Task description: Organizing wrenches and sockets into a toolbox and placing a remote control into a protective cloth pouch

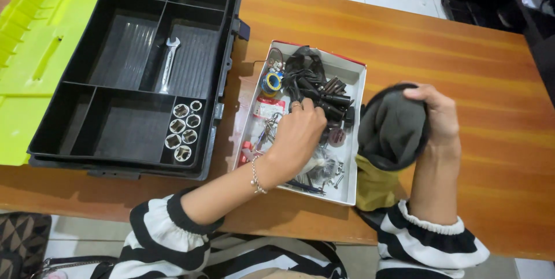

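Note:
My left hand point(298, 137) reaches into a white cardboard box point(354, 103) of small hardware and closes its fingers on a dark metal bit among a bundle of black bits point(326, 97). My right hand point(436, 114) holds open the mouth of a grey and yellow-green cloth pouch point(390, 134) just right of the box. A black toolbox tray point(130, 68) lies open to the left, with a silver wrench point(168, 62) in one compartment and several sockets point(183, 130) in another.
The yellow-green toolbox lid point(32, 42) lies at the far left. Everything rests on an orange wooden table point(480, 65). The box also holds a tape roll point(270, 81), screws and small packets. A patterned bag point(23, 238) sits on the floor at lower left.

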